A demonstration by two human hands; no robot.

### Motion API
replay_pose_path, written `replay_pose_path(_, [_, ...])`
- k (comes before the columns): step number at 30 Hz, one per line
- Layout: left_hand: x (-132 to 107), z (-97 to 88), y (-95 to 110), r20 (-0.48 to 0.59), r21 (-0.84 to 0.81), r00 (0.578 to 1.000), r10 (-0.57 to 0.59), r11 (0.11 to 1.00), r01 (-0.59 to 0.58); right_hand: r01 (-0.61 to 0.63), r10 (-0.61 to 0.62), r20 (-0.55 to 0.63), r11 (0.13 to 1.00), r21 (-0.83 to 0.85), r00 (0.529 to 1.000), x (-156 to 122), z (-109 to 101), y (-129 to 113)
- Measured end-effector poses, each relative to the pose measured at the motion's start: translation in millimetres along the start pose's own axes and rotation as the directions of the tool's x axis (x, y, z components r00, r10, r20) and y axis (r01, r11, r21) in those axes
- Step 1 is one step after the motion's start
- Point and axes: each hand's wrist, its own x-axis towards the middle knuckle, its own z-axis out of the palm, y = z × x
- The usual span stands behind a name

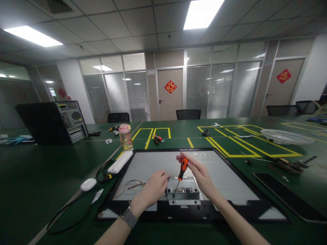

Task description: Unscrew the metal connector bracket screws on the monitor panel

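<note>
An orange-and-black screwdriver (183, 168) leans with its shaft down, its tip at the front left of a metal bracket (184, 196). My right hand (200, 173) has its fingers along the handle, holding it up at a tilt. My left hand (156, 185) is closed at the bracket's left end, fingers bent against its edge; the thumb is hidden. Inside the bracket a small circuit board (186, 190) shows. All of this rests on the grey back of a flat display panel (224, 180) with a black frame. Thin wires (130, 184) lie left of my left hand.
Left of the panel are a white power strip (120, 162), a white computer mouse (88, 184) and a pink-lidded bottle (126, 137). An open computer case (53, 122) stands farther left. To the right lie a black flat panel (288, 196) and a white round grille (287, 136).
</note>
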Motion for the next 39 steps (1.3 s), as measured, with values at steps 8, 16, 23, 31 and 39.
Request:
replay_pose_path(8, [-1.3,-0.3,-0.2,-0.022,0.014,1.0,0.021,1.0,-0.02,-0.015,0.014,-0.033,0.999,-0.041,0.999,-0.7,2.4,-3.3])
replay_pose_path(16, [-0.8,2.7,-2.6,-0.032,0.026,0.999,0.031,0.999,-0.03,-0.057,0.057,0.005,0.998,0.001,0.998,0.8,0.7,-5.1])
replay_pose_path(23, [-0.9,-0.1,-0.7,-0.021,0.024,0.999,0.026,0.999,-0.026,-0.071,0.07,0.018,0.995,0.071,0.997,0.4,0.8,-2.2])
replay_pose_path(31, [-0.3,2.5,-2.2,-0.02,0.017,1.0,0.016,1.0,-0.015,0.036,-0.044,-0.047,0.987,-0.155,0.998,2.5,0.8,2.7])
replay_pose_path(39, [-0.7,-0.6,0.0,-0.007,0.02,1.0,0.009,1.0,-0.009,-0.067,0.067,-0.009,0.998,-0.006,0.998,2.4,1.2,-3.7])
